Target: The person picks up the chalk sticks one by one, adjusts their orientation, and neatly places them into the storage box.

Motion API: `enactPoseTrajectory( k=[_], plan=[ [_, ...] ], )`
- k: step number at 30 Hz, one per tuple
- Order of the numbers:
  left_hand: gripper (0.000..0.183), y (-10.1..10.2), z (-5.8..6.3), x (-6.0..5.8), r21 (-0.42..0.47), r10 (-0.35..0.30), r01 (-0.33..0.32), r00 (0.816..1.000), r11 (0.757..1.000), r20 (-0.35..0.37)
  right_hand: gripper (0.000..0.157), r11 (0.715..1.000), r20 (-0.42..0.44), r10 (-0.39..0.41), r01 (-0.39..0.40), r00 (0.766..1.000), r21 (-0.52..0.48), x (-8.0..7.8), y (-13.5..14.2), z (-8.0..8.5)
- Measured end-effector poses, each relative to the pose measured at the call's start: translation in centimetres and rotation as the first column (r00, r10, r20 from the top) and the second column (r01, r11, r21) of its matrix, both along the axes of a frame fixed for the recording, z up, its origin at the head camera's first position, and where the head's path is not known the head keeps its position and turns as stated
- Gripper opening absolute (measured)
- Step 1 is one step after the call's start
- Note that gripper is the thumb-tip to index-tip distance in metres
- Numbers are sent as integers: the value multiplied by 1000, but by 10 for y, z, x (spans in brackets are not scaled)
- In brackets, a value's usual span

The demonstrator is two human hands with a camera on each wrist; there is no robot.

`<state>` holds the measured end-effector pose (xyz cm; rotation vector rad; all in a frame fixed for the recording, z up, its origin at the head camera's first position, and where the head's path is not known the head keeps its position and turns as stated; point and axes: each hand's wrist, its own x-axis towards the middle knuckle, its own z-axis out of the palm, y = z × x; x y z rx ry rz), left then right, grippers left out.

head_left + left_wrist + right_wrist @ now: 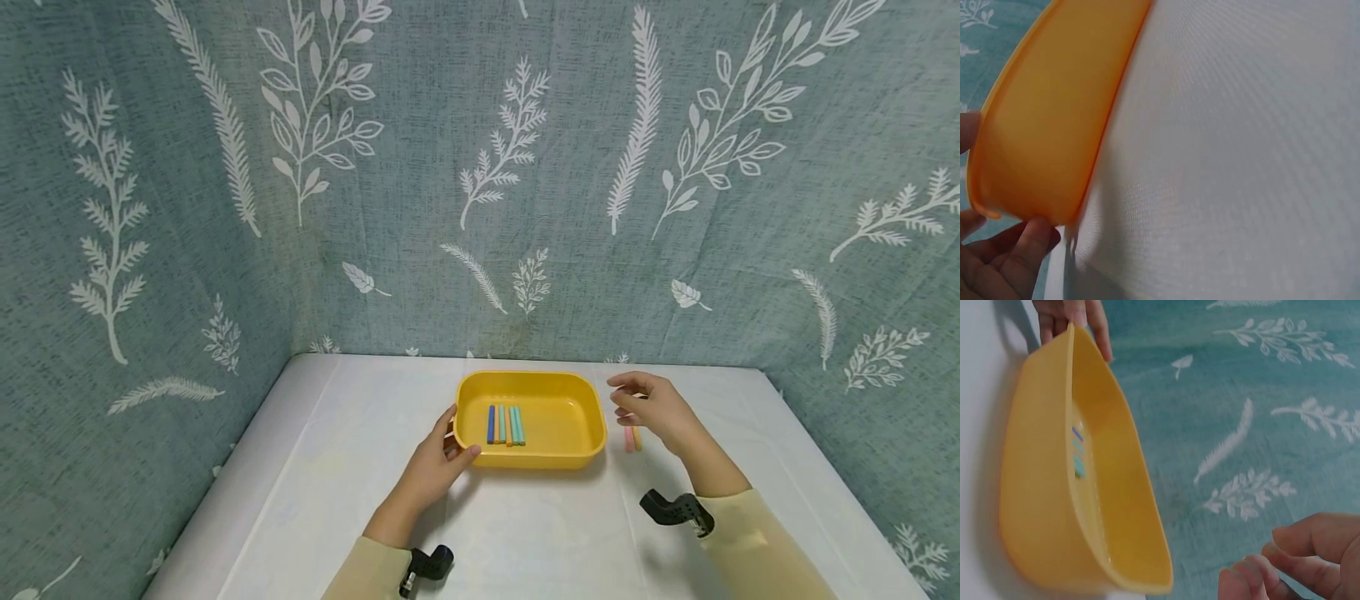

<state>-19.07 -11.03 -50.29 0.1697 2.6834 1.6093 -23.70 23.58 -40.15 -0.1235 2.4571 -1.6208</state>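
Observation:
A yellow rectangular plastic tub [558, 461] sits on the table. My left hand [435, 467] grips its left end, thumb at the front corner and fingers along the side; in the left wrist view, fingertips [1038, 228] touch the tub's wall. Inside the tub, several chalk-like sticks lie side by side toward the left: a blue stick [491, 424], orange ones and teal ones [517, 425]. My right hand [656, 408] hovers right of the tub, fingers loosely bent with nothing visible between them. Below it lie a pink stick [628, 439] and an orange stick [637, 438], partly hidden.
A white cloth covers the table [540, 533]. Green-blue fabric with white leaf prints [420, 167] hangs behind it and at both sides. Each wrist wears a black camera mount [675, 508] over a pale yellow sleeve [757, 542].

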Motion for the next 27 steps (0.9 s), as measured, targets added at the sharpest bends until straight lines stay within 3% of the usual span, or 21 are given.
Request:
enactPoseTrajectory(
  k=[11, 27],
  plan=[
    [81, -2, -1, 2, 14, -14, 14, 1000, 1000, -3, 37, 999, -28, -34, 35, 999, 42, 0, 26, -14],
    [81, 0, 3, 3, 6, 3, -3, 1000, 1000, 17, 39, 991, 75, -125, 120, 989, 62, -21, 47, -56]
  ],
)
